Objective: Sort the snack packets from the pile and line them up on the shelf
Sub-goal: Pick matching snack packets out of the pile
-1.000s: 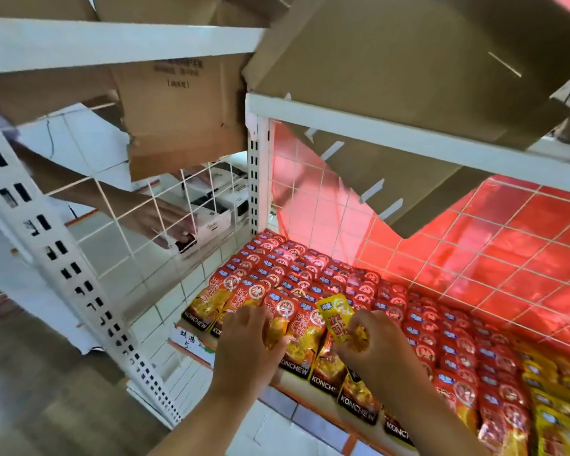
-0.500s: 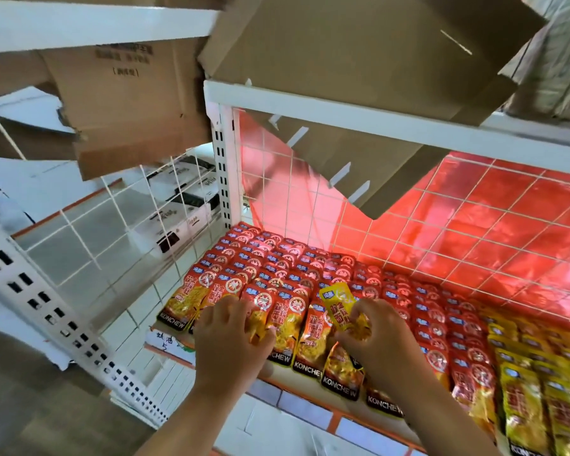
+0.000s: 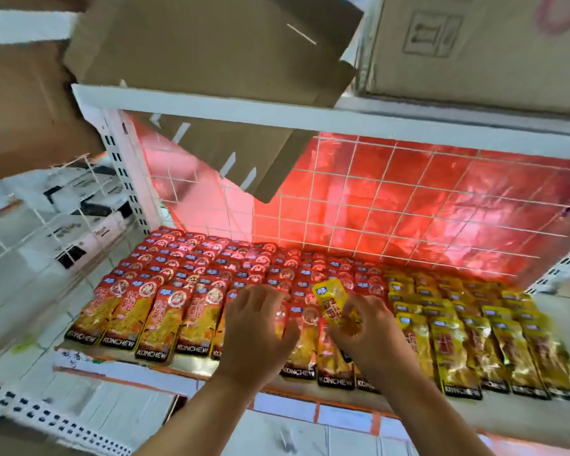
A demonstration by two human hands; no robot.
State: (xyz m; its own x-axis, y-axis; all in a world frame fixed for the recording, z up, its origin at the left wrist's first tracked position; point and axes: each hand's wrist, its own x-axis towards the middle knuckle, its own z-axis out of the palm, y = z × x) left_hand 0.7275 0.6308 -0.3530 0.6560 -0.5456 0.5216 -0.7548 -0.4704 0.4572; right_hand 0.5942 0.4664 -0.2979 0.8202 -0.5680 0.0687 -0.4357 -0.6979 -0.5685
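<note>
Plainly, the one word that reads is "KONCHEW", printed in pale capitals on the dark lower band of the packets along the front edge of the shelf (image 3: 178,373). The small blue tags and round emblems higher on each packet carry writing too blurred to make out. So do the scrawled marks on the paper strip at the shelf's front left corner.

The red packets (image 3: 165,311) fill the left and middle of the shelf in overlapping rows that run from its front edge to its back. Each is glossy, with a red top fading to orange-yellow. The yellow packets (image 3: 474,340) lie in like rows on the shelf's right part, shiny gold with a reddish picture.

The left hand (image 3: 257,330) lies flat with its fingers spread on the red packets near the middle of the shelf's front. Just right of it, the right hand (image 3: 369,337) pinches one yellow packet (image 3: 331,301) by its lower end, holding it tilted up above the red rows.

A wire grid (image 3: 408,199) with red sheeting behind it closes the back of the shelf. A cardboard box (image 3: 474,44) with printed handling symbols sits above the shelf.
</note>
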